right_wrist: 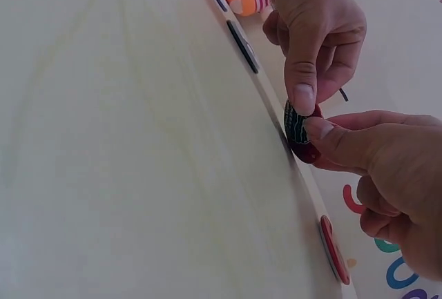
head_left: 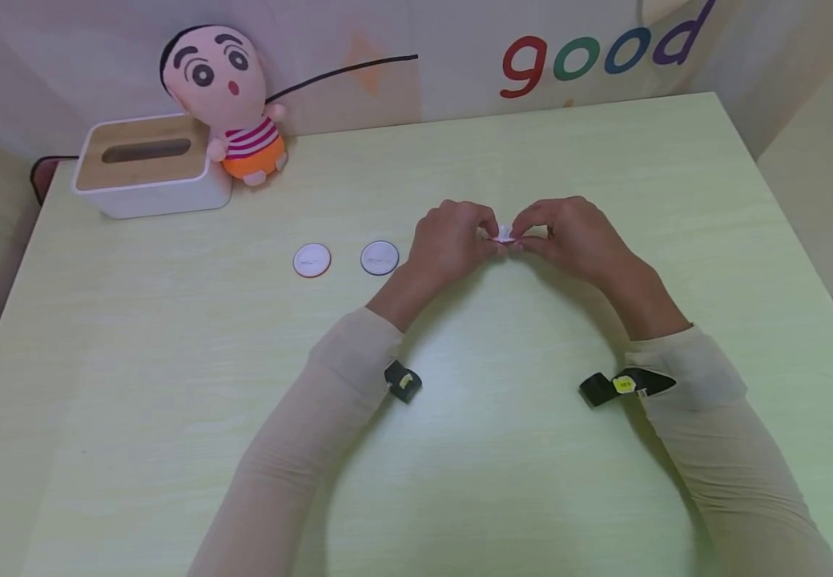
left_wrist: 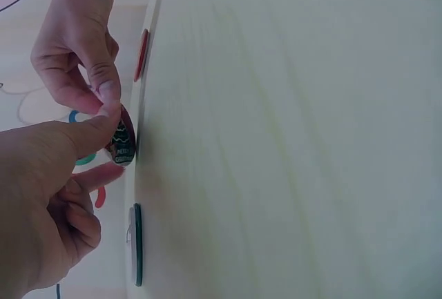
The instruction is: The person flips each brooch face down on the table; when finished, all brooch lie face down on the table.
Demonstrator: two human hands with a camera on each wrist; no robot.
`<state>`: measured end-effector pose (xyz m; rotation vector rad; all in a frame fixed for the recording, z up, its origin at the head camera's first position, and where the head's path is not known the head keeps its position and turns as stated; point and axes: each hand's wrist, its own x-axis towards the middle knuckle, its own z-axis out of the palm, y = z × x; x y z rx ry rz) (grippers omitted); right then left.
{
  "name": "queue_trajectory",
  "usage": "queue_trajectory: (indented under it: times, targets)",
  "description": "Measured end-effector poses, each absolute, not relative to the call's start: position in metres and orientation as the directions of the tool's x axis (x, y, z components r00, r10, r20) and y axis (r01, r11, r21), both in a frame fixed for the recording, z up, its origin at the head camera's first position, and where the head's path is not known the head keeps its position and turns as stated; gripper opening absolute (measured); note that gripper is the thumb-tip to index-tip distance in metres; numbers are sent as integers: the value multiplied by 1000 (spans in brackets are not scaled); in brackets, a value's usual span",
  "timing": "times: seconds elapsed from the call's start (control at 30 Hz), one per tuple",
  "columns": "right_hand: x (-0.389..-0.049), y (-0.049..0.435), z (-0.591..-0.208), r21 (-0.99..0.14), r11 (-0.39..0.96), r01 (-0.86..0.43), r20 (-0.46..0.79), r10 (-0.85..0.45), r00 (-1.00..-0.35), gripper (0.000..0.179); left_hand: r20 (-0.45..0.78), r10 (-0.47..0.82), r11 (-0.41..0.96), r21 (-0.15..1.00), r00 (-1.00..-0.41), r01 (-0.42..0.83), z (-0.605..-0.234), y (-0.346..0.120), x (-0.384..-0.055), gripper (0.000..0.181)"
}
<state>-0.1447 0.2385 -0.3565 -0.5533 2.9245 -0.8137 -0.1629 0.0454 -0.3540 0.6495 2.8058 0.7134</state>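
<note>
Both hands meet over the table around a small round button badge [head_left: 505,234], seen as a whitish sliver between the fingertips in the head view. Its dark printed face [left_wrist: 123,143] with white lettering and a red edge shows in the wrist views. My left hand [head_left: 452,239] pinches one side between thumb and fingers. From the other side, my right hand [head_left: 571,239] pinches it too. The badge stands tilted, close over the tabletop. Left of the left hand lie two badges, a blue-rimmed one [head_left: 380,258] and a red-rimmed one [head_left: 311,260], white pin backs up.
Another red badge [right_wrist: 335,249] lies beyond the right hand, hidden in the head view. At the back left of the table [head_left: 171,401] stands a white tissue box [head_left: 164,196] with a wooden lid, a plush doll [head_left: 243,104] leaning beside it. A printed curtain [head_left: 452,48] hangs behind.
</note>
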Motion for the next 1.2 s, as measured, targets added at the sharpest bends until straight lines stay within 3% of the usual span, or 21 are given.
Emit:
queue_trajectory:
  times: [0.23,0.6,1.0,1.2]
  targets:
    - [-145,239,-357,-528,807,-265,-10,-318,-948,21,-71,457,783,505,-887,363,-356,44,-164,23]
    - [-151,235,-357,-550,816,-177,-152,-306,-940,46,-138,470,794,498,-872,349,-356,45,-167,45]
    - [-153,233,-353,-536,826,-175,-201,-326,-924,45,-193,485,805,480,-853,349,-355,48,-167,41]
    - [-150,236,-353,-519,832,-193,-181,-328,-927,41,-156,489,811,443,-858,382,-353,51,-162,38]
